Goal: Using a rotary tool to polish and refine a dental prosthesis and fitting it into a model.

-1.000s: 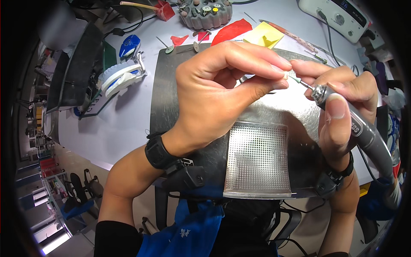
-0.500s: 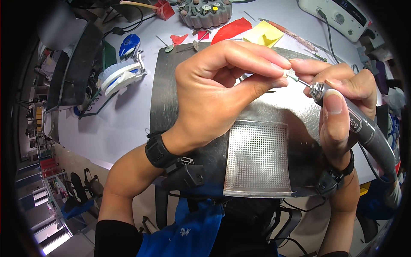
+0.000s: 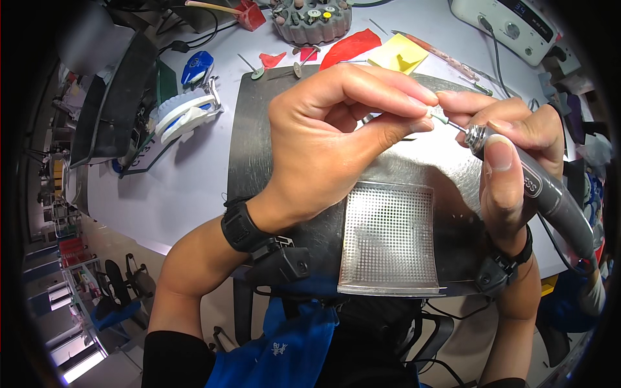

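My left hand [image 3: 323,145] is closed, its thumb and fingertips pinching a small whitish piece [image 3: 429,113] that is mostly hidden by the fingers. My right hand [image 3: 527,139] wraps round a dark grey rotary handpiece [image 3: 553,194] with a ribbed metal nose. From that nose a thin shank with a pale greenish-white grinding tip [image 3: 441,118] points left, right against the pinched piece. Whether tip and piece actually touch I cannot tell. The fingertips of both hands meet there, above a shiny metal work plate [image 3: 259,129].
A perforated metal grille [image 3: 391,239] lies in the plate's near part. Behind it are a round bur stand [image 3: 310,26], red sheet pieces [image 3: 352,46], a yellow note pad [image 3: 398,53] and loose mounted discs [image 3: 257,74]. A white control unit [image 3: 508,26] stands far right, a blue-and-white dental articulator [image 3: 187,110] left.
The handpiece and right hand have shifted very slightly left. Both hands keep the same grip, and the tip stays by the small piece.
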### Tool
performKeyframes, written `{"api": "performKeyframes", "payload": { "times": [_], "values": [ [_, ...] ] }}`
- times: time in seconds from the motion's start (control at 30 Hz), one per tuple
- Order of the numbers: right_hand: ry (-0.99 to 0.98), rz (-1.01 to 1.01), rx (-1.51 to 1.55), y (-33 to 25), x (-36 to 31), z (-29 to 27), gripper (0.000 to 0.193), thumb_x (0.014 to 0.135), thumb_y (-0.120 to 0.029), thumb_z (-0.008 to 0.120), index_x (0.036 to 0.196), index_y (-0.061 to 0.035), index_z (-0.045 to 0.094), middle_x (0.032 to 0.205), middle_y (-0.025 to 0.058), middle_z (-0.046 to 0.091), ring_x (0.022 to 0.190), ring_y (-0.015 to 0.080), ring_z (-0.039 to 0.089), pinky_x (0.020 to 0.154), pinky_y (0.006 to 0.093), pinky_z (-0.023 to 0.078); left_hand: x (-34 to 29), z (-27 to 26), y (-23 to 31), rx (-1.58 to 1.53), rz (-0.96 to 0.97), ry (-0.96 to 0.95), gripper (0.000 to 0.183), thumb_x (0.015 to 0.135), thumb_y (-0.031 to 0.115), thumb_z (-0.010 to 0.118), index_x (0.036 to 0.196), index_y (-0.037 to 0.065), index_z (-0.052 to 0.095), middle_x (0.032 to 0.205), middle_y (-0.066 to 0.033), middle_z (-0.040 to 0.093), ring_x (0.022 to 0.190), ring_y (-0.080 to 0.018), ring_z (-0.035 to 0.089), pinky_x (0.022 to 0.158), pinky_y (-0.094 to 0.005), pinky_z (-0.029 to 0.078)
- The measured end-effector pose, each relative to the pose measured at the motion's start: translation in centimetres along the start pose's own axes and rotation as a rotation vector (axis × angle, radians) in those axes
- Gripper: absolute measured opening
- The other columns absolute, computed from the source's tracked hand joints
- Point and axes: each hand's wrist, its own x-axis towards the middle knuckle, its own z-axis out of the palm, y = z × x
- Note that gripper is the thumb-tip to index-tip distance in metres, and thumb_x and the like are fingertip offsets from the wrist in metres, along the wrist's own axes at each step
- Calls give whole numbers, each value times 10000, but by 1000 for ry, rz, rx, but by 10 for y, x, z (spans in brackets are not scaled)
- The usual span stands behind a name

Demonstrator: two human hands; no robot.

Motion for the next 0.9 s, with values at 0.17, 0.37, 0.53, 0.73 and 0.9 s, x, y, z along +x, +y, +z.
{"api": "performKeyframes", "payload": {
  "times": [0.17, 0.37, 0.53, 0.73, 0.9],
  "values": [
    [15, -9, 49, 4, 0, 0, 152, 1003, -129, 570, 1091, -46, 478, 938, 177, 643, 1084, 388, 693, 947, 477, 589, 0, -1, 1, -25, -22, 2, 227, 864, -164, 712, 1023, -14, 653, 1134, -195, 692, 998, -227, 729, 914, -336, 634],
    [13, -4, 17, 2, 0, 0, 125, 1002, -100, 554, 1080, -48, 473, 933, 179, 642, 1076, 385, 696, 937, 476, 596, 0, -1, -1, -17, -17, 9, 221, 867, -165, 708, 1023, -19, 650, 1128, -191, 691, 1014, -232, 727, 924, -342, 633],
    [13, -15, 15, 3, 0, 1, 123, 1006, -98, 551, 1080, -50, 466, 935, 177, 643, 1070, 379, 700, 937, 474, 596, 0, -1, 0, -18, -17, 4, 220, 868, -164, 707, 1025, -21, 649, 1128, -190, 691, 1028, -234, 724, 931, -342, 631],
    [29, -6, 12, 2, 0, 3, 115, 1009, -100, 552, 1085, -51, 480, 944, 170, 646, 1067, 373, 703, 934, 465, 594, -1, -1, 0, -3, -17, -4, 218, 870, -163, 707, 1025, -22, 648, 1132, -190, 690, 1028, -232, 724, 937, -343, 630],
    [37, -9, 16, 3, -1, 2, 109, 1009, -100, 552, 1089, -52, 495, 950, 166, 647, 1064, 372, 705, 922, 448, 593, -1, 0, 0, -45, -45, 19, 218, 869, -161, 709, 1027, -24, 648, 1133, -189, 690, 1022, -226, 725, 933, -338, 631]
  ]
}}
